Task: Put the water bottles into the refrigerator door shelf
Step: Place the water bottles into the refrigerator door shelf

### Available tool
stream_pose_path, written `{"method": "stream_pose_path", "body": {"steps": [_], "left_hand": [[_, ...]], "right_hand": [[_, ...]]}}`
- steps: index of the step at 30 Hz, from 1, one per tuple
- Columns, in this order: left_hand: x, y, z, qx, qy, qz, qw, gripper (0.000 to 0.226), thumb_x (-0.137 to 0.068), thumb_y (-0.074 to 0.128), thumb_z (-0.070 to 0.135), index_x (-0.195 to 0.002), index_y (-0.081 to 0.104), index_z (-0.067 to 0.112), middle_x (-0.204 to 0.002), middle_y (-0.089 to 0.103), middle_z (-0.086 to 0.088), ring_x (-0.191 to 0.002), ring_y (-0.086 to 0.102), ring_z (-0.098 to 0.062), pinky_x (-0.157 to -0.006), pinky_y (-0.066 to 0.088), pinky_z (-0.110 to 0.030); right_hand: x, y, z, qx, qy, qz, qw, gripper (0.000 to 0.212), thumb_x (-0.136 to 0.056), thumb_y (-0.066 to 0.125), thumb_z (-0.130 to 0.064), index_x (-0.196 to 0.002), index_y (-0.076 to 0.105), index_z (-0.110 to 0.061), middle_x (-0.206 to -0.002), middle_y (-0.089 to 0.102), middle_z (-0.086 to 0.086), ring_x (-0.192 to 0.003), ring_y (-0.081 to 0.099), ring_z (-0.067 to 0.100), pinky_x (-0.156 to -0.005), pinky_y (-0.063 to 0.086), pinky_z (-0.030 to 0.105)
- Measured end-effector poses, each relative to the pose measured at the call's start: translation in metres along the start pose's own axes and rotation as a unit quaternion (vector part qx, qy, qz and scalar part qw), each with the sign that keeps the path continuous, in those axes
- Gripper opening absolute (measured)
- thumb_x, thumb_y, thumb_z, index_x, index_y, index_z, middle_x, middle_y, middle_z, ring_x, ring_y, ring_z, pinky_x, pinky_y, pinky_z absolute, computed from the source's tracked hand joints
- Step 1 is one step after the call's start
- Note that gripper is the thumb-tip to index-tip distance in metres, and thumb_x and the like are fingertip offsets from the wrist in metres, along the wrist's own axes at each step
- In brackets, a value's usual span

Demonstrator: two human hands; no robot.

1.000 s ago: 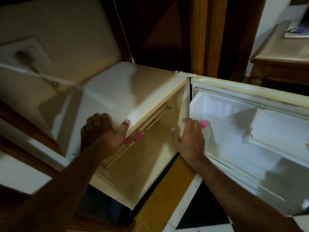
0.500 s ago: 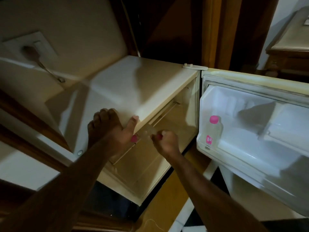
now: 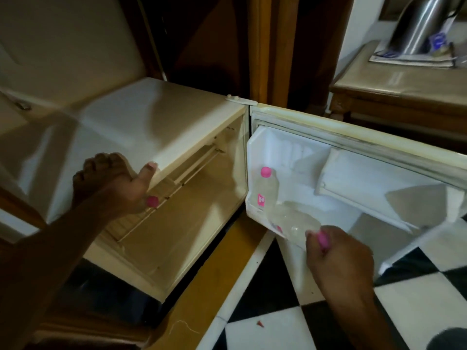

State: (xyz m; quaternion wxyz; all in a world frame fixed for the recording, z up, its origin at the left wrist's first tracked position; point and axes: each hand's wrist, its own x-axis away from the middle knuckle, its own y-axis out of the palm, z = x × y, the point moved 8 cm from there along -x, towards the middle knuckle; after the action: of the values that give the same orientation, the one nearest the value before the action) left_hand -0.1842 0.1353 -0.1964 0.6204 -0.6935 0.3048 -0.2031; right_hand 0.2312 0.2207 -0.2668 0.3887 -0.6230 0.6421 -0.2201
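The small fridge point(image 3: 156, 127) stands open on the floor, its door point(image 3: 353, 157) swung wide to the right with the white inner lining facing up toward the camera. Along the door's lower edge runs the door shelf point(image 3: 255, 210), and one water bottle point(image 3: 266, 189) with a pink cap stands upright in it at the hinge end. The left hand point(image 3: 111, 183) rests on the fridge's top front edge, fingers curled over the top and thumb against the lip — it holds nothing, only bracing; a pink cap shows just under it inside the fridge, probably another bottle waiting. The right hand point(image 3: 338, 258) has its grip closed around the capped neck of a second bottle point(image 3: 293, 224), which lies tilted, base pointing into the shelf just beside the standing one. To do this well, the base should go in first behind the shelf rail, then the neck tipped up until the bottle stands — clear of its neighbour so neither topples.
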Motion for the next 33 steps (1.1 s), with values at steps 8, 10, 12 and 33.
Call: {"method": "stream_pose_path", "body": {"steps": [8,10,12,33], "left_hand": [[0.005,-0.004,0.0,0.001,0.004,0.008,1.0,0.124,-0.069,-0.003,0.088,-0.143,0.037,-0.003,-0.144,0.042,-0.031,-0.13,0.044,-0.045,-0.104,0.042,-0.051],[0.002,-0.003,-0.002,0.008,0.004,0.012,1.0,0.121,-0.071,0.0,0.088,-0.143,0.036,-0.002,-0.146,0.041,-0.03,-0.132,0.043,-0.045,-0.106,0.041,-0.052],[0.001,-0.001,-0.002,0.006,0.004,0.013,1.0,0.123,-0.069,-0.001,0.09,-0.143,0.036,-0.001,-0.146,0.041,-0.03,-0.133,0.043,-0.045,-0.106,0.041,-0.052],[-0.003,0.0,-0.005,0.048,-0.023,0.034,0.998,0.101,-0.079,0.018,0.084,-0.136,0.045,0.005,-0.136,0.05,-0.023,-0.127,0.048,-0.038,-0.104,0.044,-0.055]], "right_hand": [[-0.11,0.077,-0.077,0.208,-0.128,-0.144,0.959,0.018,-0.082,0.065,-0.013,-0.1,0.066,-0.008,-0.098,0.07,0.014,-0.091,0.068,0.033,-0.069,0.05,0.032],[-0.136,0.106,-0.082,0.239,-0.144,-0.181,0.943,0.022,-0.084,0.058,-0.014,-0.104,0.065,-0.009,-0.104,0.069,0.013,-0.096,0.067,0.032,-0.072,0.05,0.034],[-0.152,0.126,-0.074,0.271,-0.14,-0.218,0.927,0.025,-0.084,0.054,-0.013,-0.107,0.063,-0.006,-0.108,0.068,0.014,-0.099,0.066,0.033,-0.073,0.05,0.035],[0.009,0.298,-0.261,-0.108,-0.264,-0.38,0.88,0.058,-0.084,0.071,-0.035,-0.133,0.048,-0.013,-0.124,0.055,0.015,-0.114,0.055,0.034,-0.091,0.052,0.042]]}}
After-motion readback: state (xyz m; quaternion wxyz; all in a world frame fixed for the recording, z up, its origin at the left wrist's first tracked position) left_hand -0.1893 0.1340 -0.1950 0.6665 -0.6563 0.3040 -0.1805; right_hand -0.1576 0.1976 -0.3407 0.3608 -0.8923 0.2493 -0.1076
